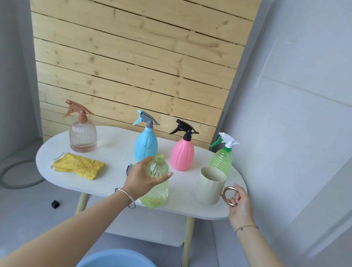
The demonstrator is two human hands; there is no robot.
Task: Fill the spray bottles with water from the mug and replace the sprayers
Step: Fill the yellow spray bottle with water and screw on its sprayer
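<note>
On the white table [111, 183], our left hand [143, 178] wraps its fingers around the uncapped yellow bottle [157, 192] standing at the front edge, while our right hand [240, 203] pinches the ring handle of the cream mug [211, 185] just beside it.

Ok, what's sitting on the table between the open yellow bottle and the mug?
Nothing. In the head view that stretch of white table is bare between the yellow bottle, held by the left hand, and the mug, held by the right hand.
</note>
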